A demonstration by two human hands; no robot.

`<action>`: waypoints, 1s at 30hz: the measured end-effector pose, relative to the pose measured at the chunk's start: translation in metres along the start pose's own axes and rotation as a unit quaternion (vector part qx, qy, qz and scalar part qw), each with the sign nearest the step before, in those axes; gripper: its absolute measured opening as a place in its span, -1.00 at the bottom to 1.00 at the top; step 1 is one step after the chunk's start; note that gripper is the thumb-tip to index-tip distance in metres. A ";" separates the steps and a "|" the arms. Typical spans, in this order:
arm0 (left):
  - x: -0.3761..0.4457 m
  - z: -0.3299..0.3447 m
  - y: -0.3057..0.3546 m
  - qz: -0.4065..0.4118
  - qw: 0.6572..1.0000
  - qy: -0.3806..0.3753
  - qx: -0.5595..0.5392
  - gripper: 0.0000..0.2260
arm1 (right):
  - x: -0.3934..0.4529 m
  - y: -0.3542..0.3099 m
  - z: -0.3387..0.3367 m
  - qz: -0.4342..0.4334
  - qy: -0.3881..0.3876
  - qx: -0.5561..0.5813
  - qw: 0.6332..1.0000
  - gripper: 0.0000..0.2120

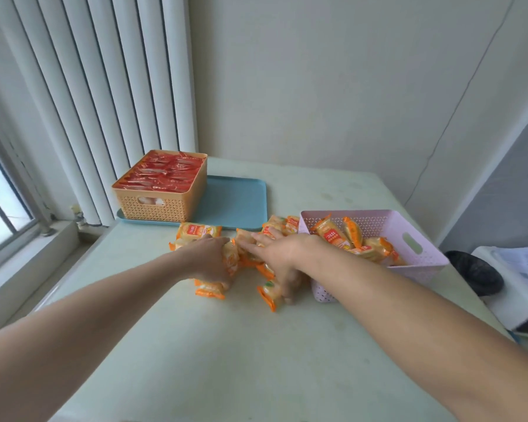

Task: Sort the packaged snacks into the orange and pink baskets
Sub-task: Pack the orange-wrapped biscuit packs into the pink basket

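Head view: both hands reach into a heap of orange-wrapped snack packets [244,257] on the pale table [256,345]. The left hand [209,260] curls over packets at the heap's left side. The right hand [279,254] lies spread on the heap's right, beside the pink basket [421,257] holding like packets. The orange basket [162,202], full of red packets [162,173], sits on a blue tray [235,199] behind.

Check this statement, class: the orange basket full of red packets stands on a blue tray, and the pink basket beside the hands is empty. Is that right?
Not quite. The head view shows the pink basket already holds several orange snack packets; it is not empty. The rest stands: the orange basket of red packets sits on the blue tray.
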State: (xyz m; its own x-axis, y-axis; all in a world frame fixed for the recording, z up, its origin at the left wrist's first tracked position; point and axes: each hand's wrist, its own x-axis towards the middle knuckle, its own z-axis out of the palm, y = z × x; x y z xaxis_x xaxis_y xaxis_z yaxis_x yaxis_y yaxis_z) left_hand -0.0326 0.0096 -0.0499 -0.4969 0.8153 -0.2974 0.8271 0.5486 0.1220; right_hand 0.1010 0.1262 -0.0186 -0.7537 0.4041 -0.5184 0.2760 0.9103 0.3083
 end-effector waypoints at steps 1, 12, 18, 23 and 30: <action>-0.001 -0.004 -0.001 -0.008 1.000 -0.005 -0.010 -0.10 | 0.004 -0.001 -0.004 0.003 0.000 -0.002 1.000 0.46; -0.011 -0.024 -0.022 -0.071 0.981 -0.127 -0.128 -0.01 | 0.026 -0.022 -0.014 0.044 -0.006 -0.049 0.998 0.26; -0.024 -0.023 -0.042 -0.088 0.981 -0.125 -0.119 -0.06 | 0.033 -0.031 0.014 0.085 0.041 0.037 0.995 0.10; -0.028 -0.036 -0.049 -0.068 0.970 -0.055 -0.229 -0.15 | 0.025 -0.037 0.024 0.104 0.136 0.026 0.985 -0.37; -0.016 -0.087 -0.012 0.004 0.890 0.099 -0.446 -0.32 | -0.016 -0.013 0.016 0.027 0.360 0.124 0.924 -0.64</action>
State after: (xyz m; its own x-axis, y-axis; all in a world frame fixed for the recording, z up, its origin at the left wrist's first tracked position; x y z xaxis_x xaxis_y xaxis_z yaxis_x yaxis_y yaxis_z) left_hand -0.0575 0.0061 0.0354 -0.6009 0.7883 -0.1321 0.3376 0.4001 0.8520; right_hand 0.1195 0.1093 -0.0268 -0.9121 0.3658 0.1852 0.3849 0.9195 0.0797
